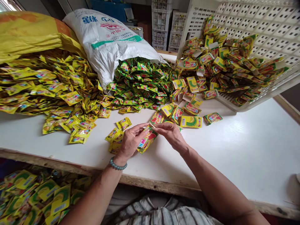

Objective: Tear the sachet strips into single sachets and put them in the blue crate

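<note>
My left hand (132,139) is closed round a small yellow and green box (145,141) printed with fruit, held above the white table (222,156). At the upper end of this box, my right hand (167,131) pinches a whitish flap. Just left of my left hand lie a few small yellow packets (114,136). Right behind my hands are several more boxes, one of them a yellow box (191,122) lying flat. What the box holds inside is hidden.
Yellow packets (47,87) spill from a yellow sack (35,34) at the left. Green packets (142,81) spill from a white sack (112,40). A tipped white basket (264,28) holds boxes at the right. Below the table's front edge lie many flat cartons (47,193).
</note>
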`<state>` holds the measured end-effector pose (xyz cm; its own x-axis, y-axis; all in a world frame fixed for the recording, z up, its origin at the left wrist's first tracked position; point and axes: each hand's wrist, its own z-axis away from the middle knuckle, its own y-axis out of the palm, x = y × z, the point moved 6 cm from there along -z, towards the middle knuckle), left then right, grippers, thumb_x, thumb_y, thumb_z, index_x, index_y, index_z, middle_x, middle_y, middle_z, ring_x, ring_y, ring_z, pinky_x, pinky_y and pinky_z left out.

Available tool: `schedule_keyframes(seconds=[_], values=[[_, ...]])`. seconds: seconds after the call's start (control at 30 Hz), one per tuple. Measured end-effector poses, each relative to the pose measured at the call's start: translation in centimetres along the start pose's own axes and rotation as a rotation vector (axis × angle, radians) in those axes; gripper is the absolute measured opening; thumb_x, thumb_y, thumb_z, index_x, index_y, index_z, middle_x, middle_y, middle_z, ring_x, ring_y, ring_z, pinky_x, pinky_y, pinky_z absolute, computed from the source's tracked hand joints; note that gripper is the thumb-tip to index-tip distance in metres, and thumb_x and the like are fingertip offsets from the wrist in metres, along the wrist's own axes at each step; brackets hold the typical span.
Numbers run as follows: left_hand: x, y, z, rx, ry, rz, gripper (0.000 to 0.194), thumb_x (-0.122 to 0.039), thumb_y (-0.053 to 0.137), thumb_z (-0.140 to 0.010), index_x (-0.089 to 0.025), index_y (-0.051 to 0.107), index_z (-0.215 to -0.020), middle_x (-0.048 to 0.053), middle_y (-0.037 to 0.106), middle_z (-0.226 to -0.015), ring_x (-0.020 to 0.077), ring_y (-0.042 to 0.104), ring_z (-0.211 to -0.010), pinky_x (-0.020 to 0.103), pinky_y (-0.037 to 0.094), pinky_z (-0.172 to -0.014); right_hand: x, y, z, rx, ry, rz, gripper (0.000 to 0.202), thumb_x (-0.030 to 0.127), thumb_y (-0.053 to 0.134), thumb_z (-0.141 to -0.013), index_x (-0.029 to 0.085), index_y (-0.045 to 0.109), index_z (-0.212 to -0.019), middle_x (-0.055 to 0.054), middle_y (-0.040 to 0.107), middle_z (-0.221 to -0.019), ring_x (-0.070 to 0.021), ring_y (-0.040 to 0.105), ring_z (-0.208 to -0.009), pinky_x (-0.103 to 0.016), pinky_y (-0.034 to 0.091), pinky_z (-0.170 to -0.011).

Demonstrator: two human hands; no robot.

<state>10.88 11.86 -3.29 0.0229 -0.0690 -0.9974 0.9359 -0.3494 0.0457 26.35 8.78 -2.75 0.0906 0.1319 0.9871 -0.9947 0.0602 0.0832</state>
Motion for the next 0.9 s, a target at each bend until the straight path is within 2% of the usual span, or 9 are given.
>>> schedule_keyframes(seconds=[0.1, 0.3, 0.47, 0.6, 0.8, 0.9], values=[[-0.1, 0.2, 0.1, 0.014, 0.014, -0.018, 0.038, -0.037, 0.074, -0.077, -0.016, 0.073, -0.110, 0.006, 0.077, -0.090, 0.0198, 0.071, -0.084, 0.027, 0.057, -0.078, -0.3, 0.2, -0.1, 0.046, 0.027, -0.080, 0.039, 0.049, 0.082, -0.063, 0.020, 0.081, -0.089, -0.005, 0.077, -0.082, -0.0211, 0.067, -0.081, -0.034, 0.051, -0.081], [-0.7, 0.6, 0.3, 0.029, 0.009, -0.050, 0.043, -0.039, 0.074, -0.077, -0.015, 0.072, -0.112, 0.008, 0.077, -0.096, 0.0220, 0.072, -0.089, 0.031, 0.057, -0.082, -0.5, -0.6, -0.1, -0.065, 0.090, -0.046, 0.034, 0.049, 0.081, -0.063, 0.021, 0.081, -0.080, -0.003, 0.074, -0.072, -0.0180, 0.062, -0.075, -0.031, 0.048, -0.076], [-1.3, 0.4, 0.5, -0.027, 0.044, -0.116, 0.046, -0.043, 0.075, -0.076, -0.013, 0.072, -0.111, 0.011, 0.077, -0.100, 0.0246, 0.072, -0.094, 0.033, 0.057, -0.087, -0.6, -0.9, 0.0, -0.019, 0.151, 0.002, 0.031, 0.045, 0.080, -0.066, 0.022, 0.081, -0.086, -0.003, 0.076, -0.083, -0.0182, 0.062, -0.078, -0.030, 0.046, -0.075], [-0.9, 0.2, 0.5, -0.046, 0.022, -0.042, 0.047, -0.045, 0.074, -0.077, -0.013, 0.071, -0.111, 0.012, 0.077, -0.103, 0.0254, 0.073, -0.094, 0.033, 0.058, -0.084, 0.0, -0.8, 0.1, 0.050, 0.101, 0.051, 0.031, 0.045, 0.075, -0.072, 0.023, 0.081, -0.093, -0.004, 0.076, -0.088, -0.0185, 0.061, -0.081, -0.030, 0.045, -0.075], [0.0, -0.1, 0.3, -0.082, -0.029, 0.067, 0.048, -0.048, 0.076, -0.075, -0.014, 0.072, -0.109, 0.011, 0.078, -0.101, 0.0261, 0.073, -0.092, 0.034, 0.058, -0.082, -0.3, -0.7, -0.2, 0.134, 0.076, 0.020, 0.031, 0.044, 0.071, -0.076, 0.023, 0.081, -0.096, -0.003, 0.075, -0.082, -0.0148, 0.055, -0.072, -0.028, 0.040, -0.066], [0.0, -0.1, 0.2, -0.075, -0.022, 0.046, 0.047, -0.047, 0.076, -0.075, -0.014, 0.073, -0.109, 0.011, 0.078, -0.101, 0.0263, 0.072, -0.094, 0.033, 0.057, -0.083, -0.1, -0.5, -0.1, 0.151, 0.038, 0.065, 0.034, 0.044, 0.071, -0.077, 0.023, 0.080, -0.101, -0.004, 0.075, -0.091, -0.0164, 0.059, -0.079, -0.028, 0.043, -0.071]])
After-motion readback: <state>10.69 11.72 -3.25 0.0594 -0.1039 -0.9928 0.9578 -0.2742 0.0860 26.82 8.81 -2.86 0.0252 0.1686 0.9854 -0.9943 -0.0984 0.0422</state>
